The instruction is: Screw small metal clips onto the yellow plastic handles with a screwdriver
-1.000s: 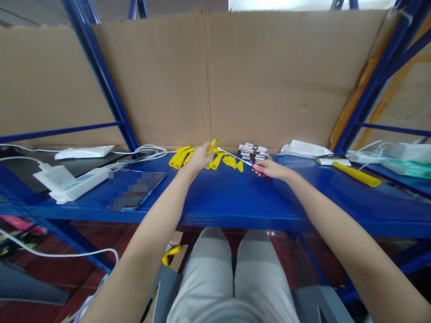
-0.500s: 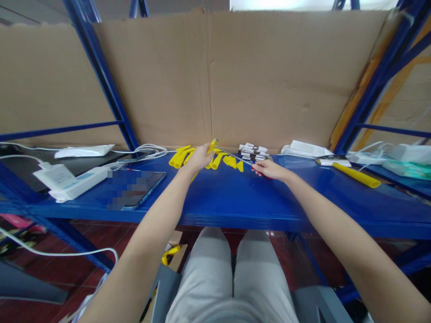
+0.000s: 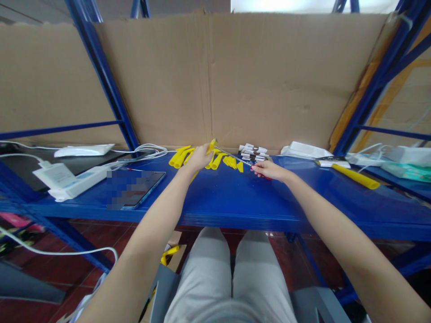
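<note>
My left hand point(image 3: 201, 158) is closed on a yellow tube piece point(image 3: 213, 144), one end of which sticks up past the fingers. My right hand point(image 3: 267, 169) grips the red handle of a screwdriver point(image 3: 237, 158). Its thin metal shaft slants up and left to the yellow piece in my left hand. Whether the tip is inside the piece or only against it, I cannot tell. Around my left hand lie several yellow tubes point(image 3: 177, 158), and small yellow cut pieces point(image 3: 230, 162) rest between the hands. A stack of white-and-dark small packs point(image 3: 253, 151) stands behind the shaft.
A blue shelf top point(image 3: 232, 197) runs under my forearms, with a cardboard sheet point(image 3: 262, 80) behind it. At left are a phone point(image 3: 144, 190), a power strip point(image 3: 81, 185) and white cables point(image 3: 150, 150). To the right lie a white box point(image 3: 305, 149) and a long yellow tube point(image 3: 357, 176).
Hardly anything differs. My right hand and the screwdriver have shifted very slightly to the left; my left hand stays on the yellow piece.
</note>
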Motion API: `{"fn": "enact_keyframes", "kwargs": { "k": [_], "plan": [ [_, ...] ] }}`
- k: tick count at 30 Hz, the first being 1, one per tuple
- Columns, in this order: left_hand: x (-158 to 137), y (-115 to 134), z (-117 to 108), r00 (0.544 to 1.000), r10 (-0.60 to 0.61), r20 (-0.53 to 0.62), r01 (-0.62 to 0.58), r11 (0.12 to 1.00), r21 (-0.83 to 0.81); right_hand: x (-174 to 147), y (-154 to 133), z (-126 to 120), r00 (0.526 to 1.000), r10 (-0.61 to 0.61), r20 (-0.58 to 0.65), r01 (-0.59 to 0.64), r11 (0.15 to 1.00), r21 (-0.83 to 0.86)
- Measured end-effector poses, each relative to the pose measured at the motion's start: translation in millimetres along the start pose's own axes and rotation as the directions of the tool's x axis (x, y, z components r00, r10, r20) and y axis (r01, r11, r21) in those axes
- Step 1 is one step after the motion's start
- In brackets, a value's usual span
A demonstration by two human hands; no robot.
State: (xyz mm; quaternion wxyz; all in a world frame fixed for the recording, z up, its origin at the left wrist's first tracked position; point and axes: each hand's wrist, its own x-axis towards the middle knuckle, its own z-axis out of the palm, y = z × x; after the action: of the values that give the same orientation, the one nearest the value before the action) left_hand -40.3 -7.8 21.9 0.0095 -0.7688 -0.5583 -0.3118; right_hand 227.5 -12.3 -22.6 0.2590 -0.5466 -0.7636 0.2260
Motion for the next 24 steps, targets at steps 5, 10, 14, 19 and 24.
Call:
{"fn": "enact_keyframes", "kwargs": {
  "k": [5, 10, 14, 19, 24],
  "plan": [
    [-1.5, 1.0, -1.8, 1.000, -0.011, 0.010, 0.012, 1.000, -0.026, 0.3, 0.5, 2.0, 0.999, -0.018, -0.029, 0.018, 1.000, 0.000],
    [-0.4, 0.1, -1.1, 1.000, -0.008, 0.006, 0.008, 1.000, -0.021, -3.5, -3.4, 5.3, 0.998, -0.037, -0.050, 0.041, 0.996, 0.084],
    [0.3, -0.5, -1.4, 1.000, -0.009, 0.004, 0.010, 1.000, -0.007, -1.6, -3.2, 5.1, 0.998, -0.031, -0.054, 0.033, 0.999, 0.025],
    [-0.8, -0.2, -2.8, 1.000, -0.019, -0.001, 0.019, 1.000, -0.009, -0.1, -3.6, 5.2, 0.998, -0.055, -0.040, 0.055, 0.998, -0.016],
    [-0.3, -2.3, -1.3, 1.000, -0.020, 0.001, 0.020, 1.000, -0.022, -2.6, -5.3, 8.3, 0.992, -0.084, -0.099, 0.085, 0.996, 0.006]
  ]
}}
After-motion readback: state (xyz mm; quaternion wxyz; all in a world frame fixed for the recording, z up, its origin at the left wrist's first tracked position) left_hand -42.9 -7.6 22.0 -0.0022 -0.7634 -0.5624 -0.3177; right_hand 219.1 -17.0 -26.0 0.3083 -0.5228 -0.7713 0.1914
